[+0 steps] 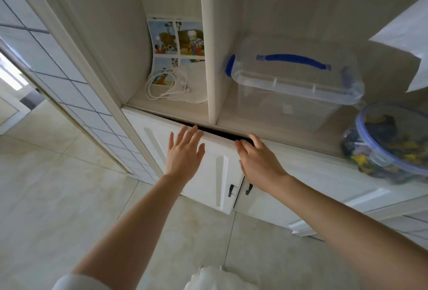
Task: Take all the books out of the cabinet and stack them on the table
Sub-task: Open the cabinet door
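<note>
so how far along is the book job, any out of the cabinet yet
Barely started. No books or table are in view. The white left cabinet door stands slightly ajar, a dark gap along its top. The right hand hooks its fingers over that top edge; the left hand lies flat against it. Opening, taking out and stacking remain.
</note>
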